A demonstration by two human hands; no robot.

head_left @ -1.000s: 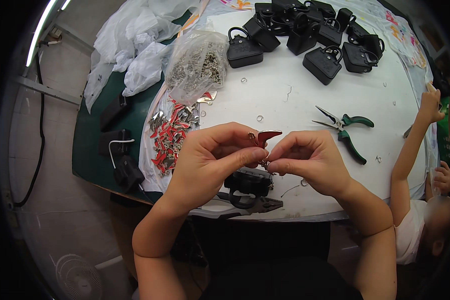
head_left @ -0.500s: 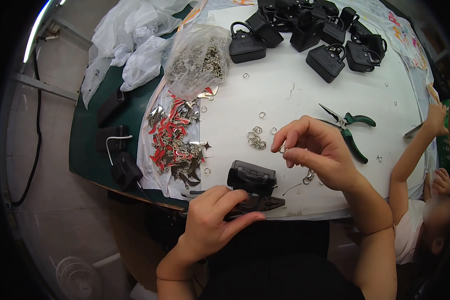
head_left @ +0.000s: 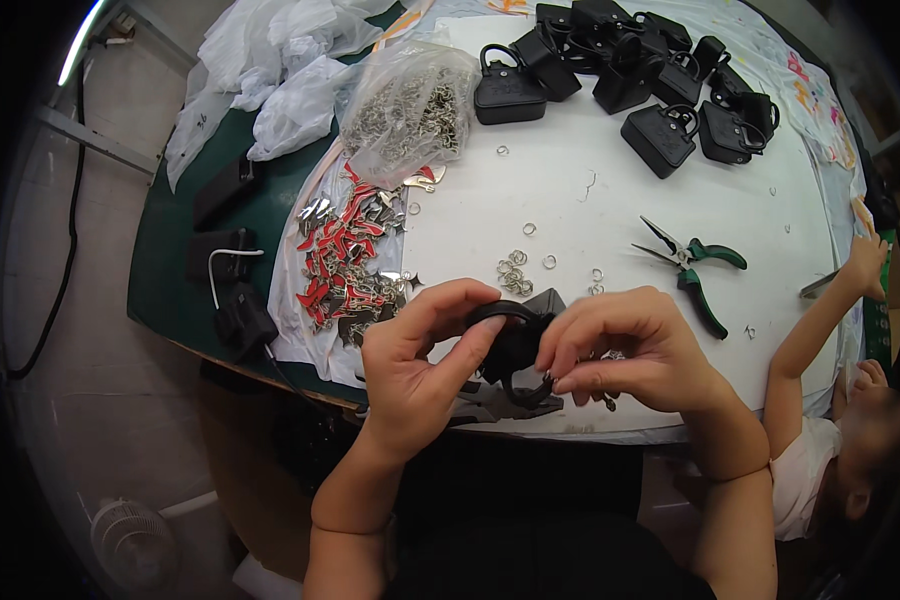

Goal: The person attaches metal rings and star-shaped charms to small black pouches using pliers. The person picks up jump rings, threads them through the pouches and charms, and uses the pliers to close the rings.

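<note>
My left hand (head_left: 415, 365) is closed around a small black handbag charm (head_left: 515, 345), its thumb on the curved handle. The bag is held tilted above the table's front edge. My right hand (head_left: 630, 350) is pinched at the bag's right side, against the handle. A small metal ring is at those fingertips, mostly hidden by them. Just below the bag lies a pair of dark-jawed pliers (head_left: 500, 405). Several loose metal rings (head_left: 513, 270) lie in a cluster behind the bag, and more metal parts are partly hidden behind my right hand.
Green-handled needle-nose pliers (head_left: 690, 265) lie open at right. Red and silver metal charms (head_left: 345, 250) are piled at left, beneath a clear bag of metal hardware (head_left: 410, 110). Several black mini bags (head_left: 660, 140) stand at the back. Another person's arm (head_left: 820, 310) rests at the right edge.
My left hand has lifted and tilted the mini bag off the table. My right hand has come down with the small ring to the bag's handle.
</note>
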